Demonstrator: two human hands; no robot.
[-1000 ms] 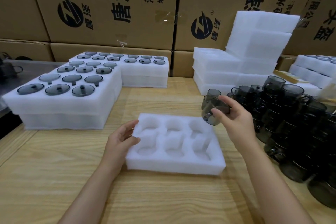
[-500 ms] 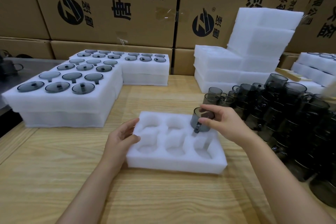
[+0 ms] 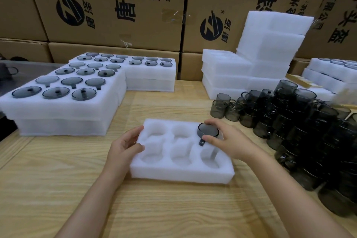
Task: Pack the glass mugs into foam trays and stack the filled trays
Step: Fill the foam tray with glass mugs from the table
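Note:
A white foam tray [image 3: 179, 173] with six round pockets lies on the wooden table in front of me. My right hand [image 3: 229, 141] grips a smoky grey glass mug [image 3: 207, 131] by its rim, sunk upside down into the tray's far right pocket, its handle pointing toward me. The other pockets hold nothing. My left hand [image 3: 125, 145] holds the tray's left edge, thumb on top. A heap of loose grey mugs [image 3: 301, 125] crowds the table at the right.
Filled foam trays [image 3: 63, 106] stand stacked at the left and back. Plain white foam trays [image 3: 260, 58] pile up at the back right. More filled trays [image 3: 332, 71] sit far right. Cardboard boxes [image 3: 116, 6] form a wall behind the table.
My right hand carried the mug from the heap, turned it and lowered it into the far right pocket. My left hand stayed on the tray's left edge.

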